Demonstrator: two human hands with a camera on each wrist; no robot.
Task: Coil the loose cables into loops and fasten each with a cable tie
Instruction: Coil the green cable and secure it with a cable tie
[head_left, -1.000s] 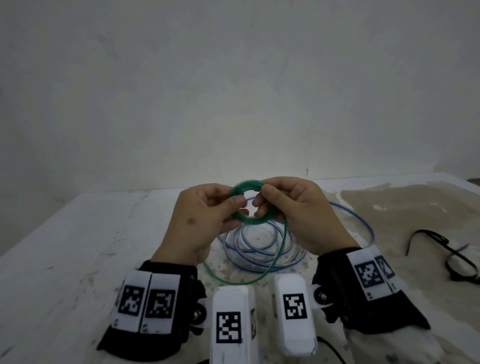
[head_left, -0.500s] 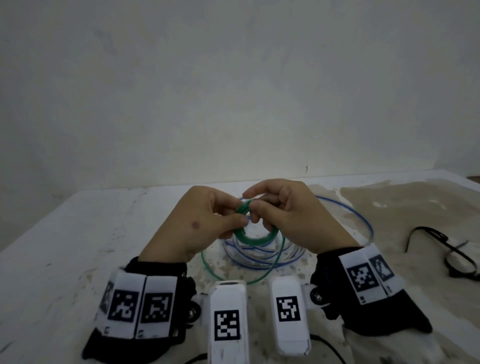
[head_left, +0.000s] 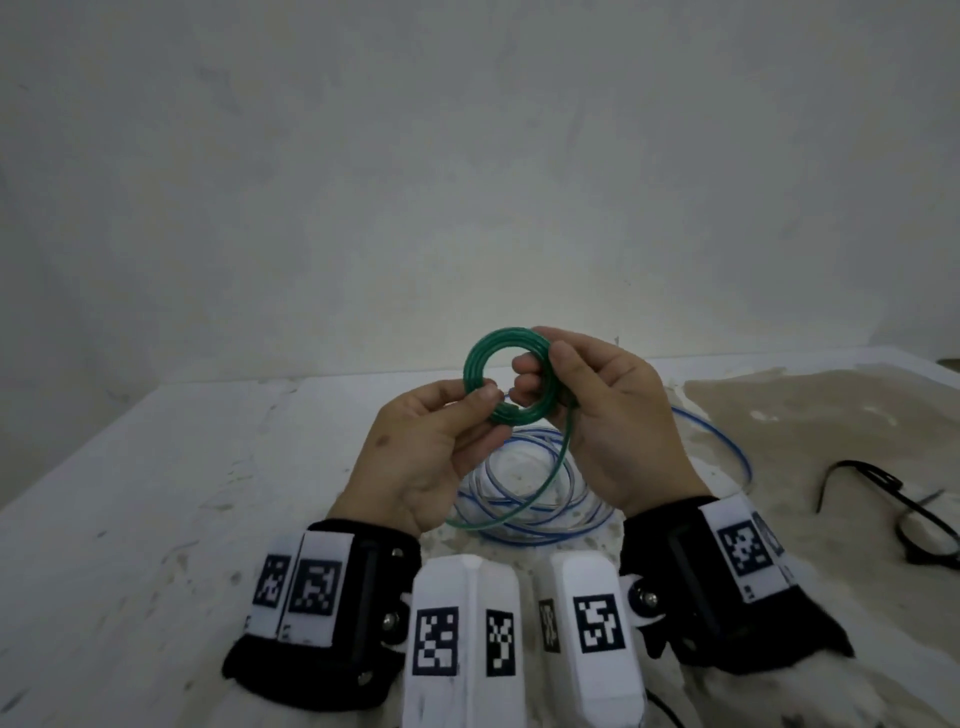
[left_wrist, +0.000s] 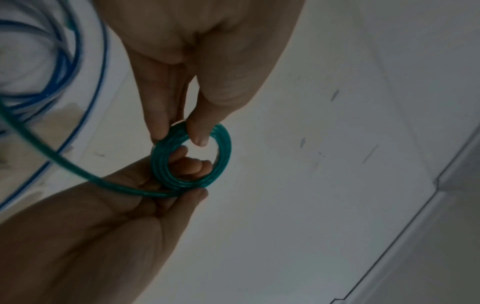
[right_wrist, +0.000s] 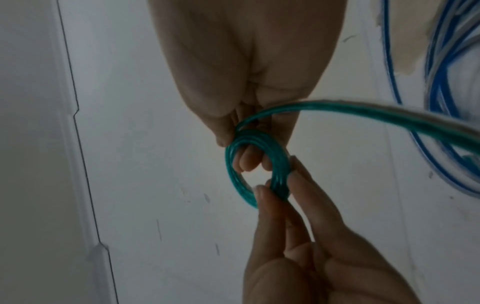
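Note:
A small tight coil of green cable (head_left: 506, 374) is held up above the table between both hands. My left hand (head_left: 483, 401) pinches its lower left side between thumb and forefinger, as the left wrist view (left_wrist: 179, 136) also shows. My right hand (head_left: 545, 369) grips the right side, thumb outside and fingers through the ring (right_wrist: 239, 148). The green loose tail (head_left: 524, 499) hangs from the right hand and curves down to the table. A loose blue cable (head_left: 571, 525) lies in wide loops under the hands.
Black ties or thin black straps (head_left: 883, 483) lie on the table at the right. The white table (head_left: 182, 493) has a brownish stained patch (head_left: 805, 415) on its right side. A plain wall stands close behind it.
Both hands have lifted the green coil higher and turned it flat toward me. The right fingers now reach through the ring, and the left pinch has shifted to its lower left.

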